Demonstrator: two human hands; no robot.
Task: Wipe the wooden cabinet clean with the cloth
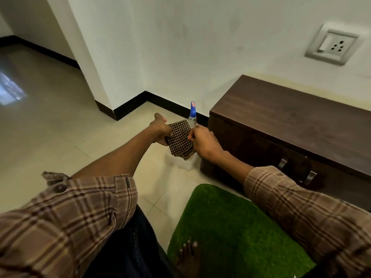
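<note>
My left hand [160, 130] and right hand [200, 139] pinch the cloth [179, 141]; the cabinet [281, 125] lies right, nearer my right hand.

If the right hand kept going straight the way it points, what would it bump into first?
Probably the spray bottle. The right hand holds the cloth just before it, pointing toward the wall corner; depth is unclear.

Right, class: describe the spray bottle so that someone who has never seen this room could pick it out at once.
Find the dark wooden cabinet against the white wall. Just off its left end, on the floor by the black skirting, stands the spray bottle, behind the checked cloth. Its blue nozzle and clear body set it apart.
</note>
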